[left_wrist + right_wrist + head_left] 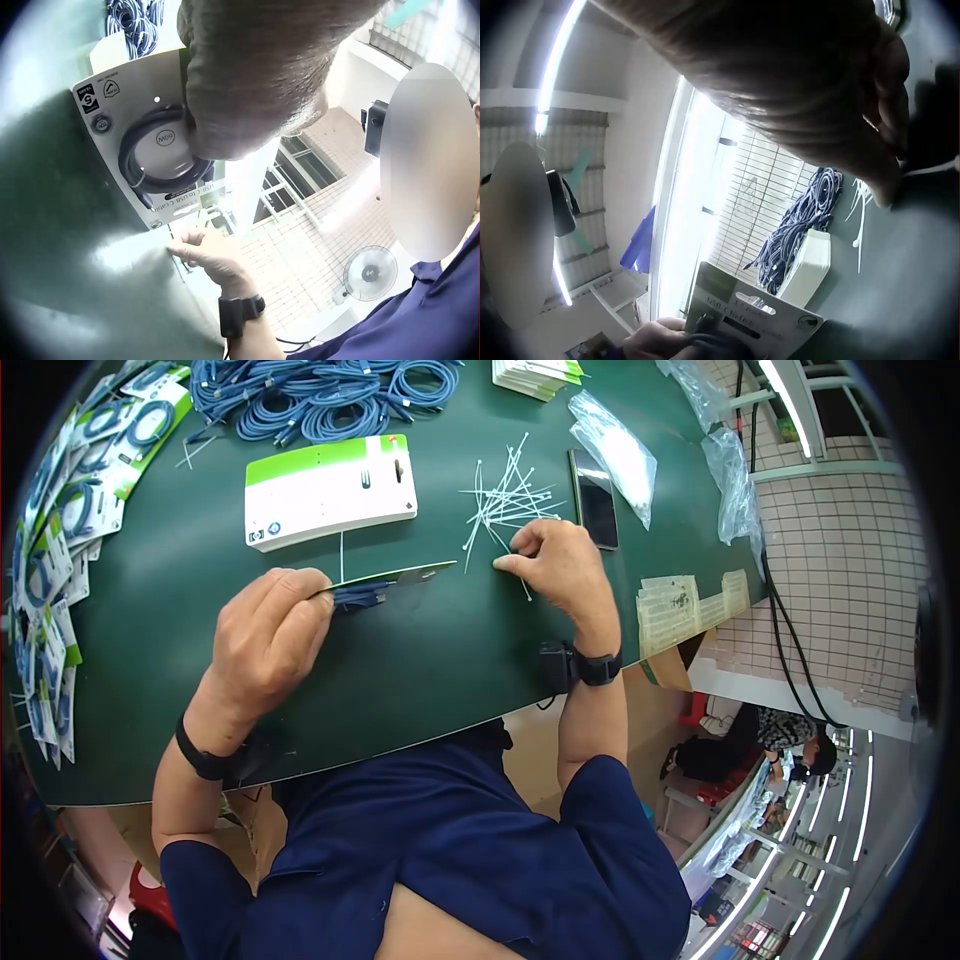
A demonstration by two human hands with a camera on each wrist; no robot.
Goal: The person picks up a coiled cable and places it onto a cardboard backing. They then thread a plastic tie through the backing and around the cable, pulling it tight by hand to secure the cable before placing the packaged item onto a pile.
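My left hand point(265, 630) grips one end of a printed packaging card point(425, 569), held on edge above the green table. A coiled blue USB-C cable point(129, 150) lies against the card's face, partly hidden by the hand. One white cable tie point(342, 555) sticks out from the card's far side. To the right, my right hand point(565, 565) is at the near edge of a loose pile of white cable ties point(512, 495). Its thumb and forefinger pinch a cable tie point(930, 170), mostly hidden by the fingers.
A stack of blank-looking packaging cards point(330, 495) lies beyond the left hand. Behind it is a heap of coiled blue cables point(325, 405). Carded cables point(60, 575) line the left edge. A phone point(598, 510) and a clear plastic bag point(625, 460) lie right of the ties.
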